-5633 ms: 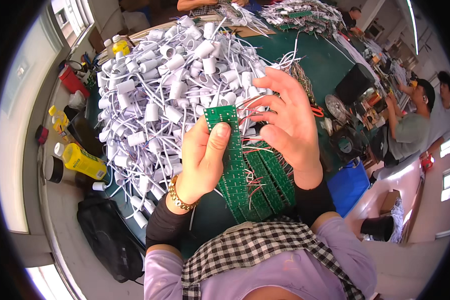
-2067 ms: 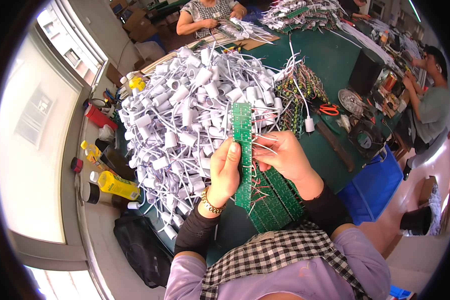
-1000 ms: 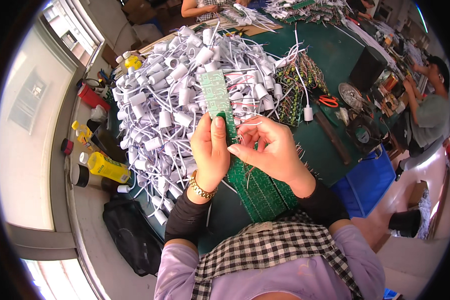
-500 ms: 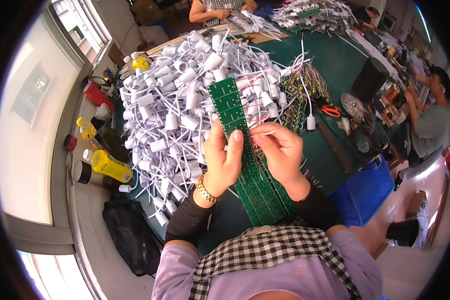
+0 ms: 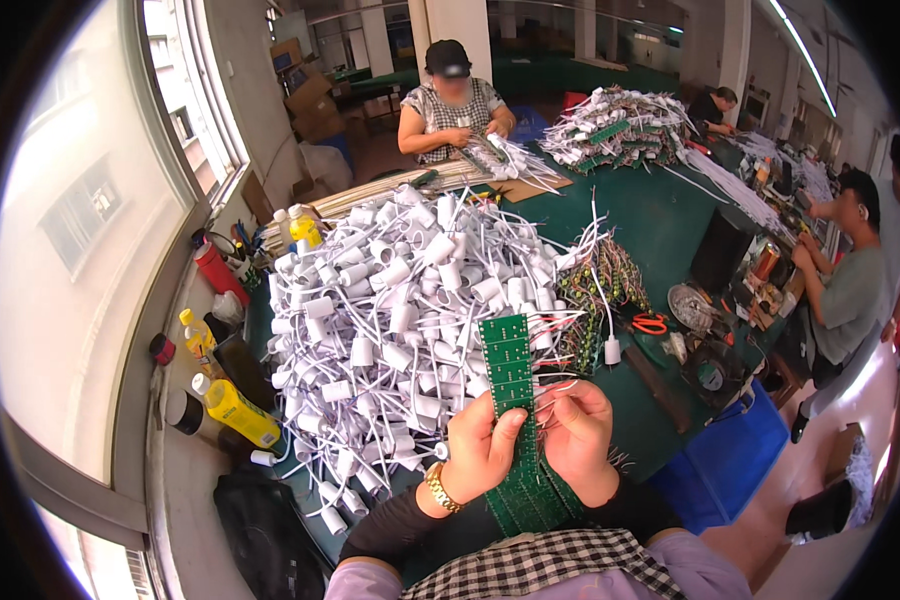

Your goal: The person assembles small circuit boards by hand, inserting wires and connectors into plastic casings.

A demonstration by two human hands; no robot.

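My left hand (image 5: 485, 445) grips a long green circuit board strip (image 5: 508, 360), thumb flat on its face. The strip stands tilted up, its far end rising in front of the white pile. At its right edge my right hand (image 5: 578, 440) has thumb and fingertips pinched on a thin wire (image 5: 555, 388); whether the wire touches the board I cannot tell. More green board strips (image 5: 530, 503) lie beneath my hands, close to my apron. Beyond is a big heap of white lamp sockets (image 5: 400, 320) with white cables.
Bundled coloured wires (image 5: 615, 275), orange-handled scissors (image 5: 650, 323) and a dark bar (image 5: 655, 393) lie to the right. A blue bin (image 5: 725, 460) stands off the table's right side. Yellow bottles (image 5: 238, 412) and a black bag (image 5: 260, 530) line the left. A co-worker (image 5: 452, 115) sits opposite.
The view has tilted upward, so the table and my hands sit lower in the picture and more of the room shows. Both hands keep their grip on the board strip and the wire.
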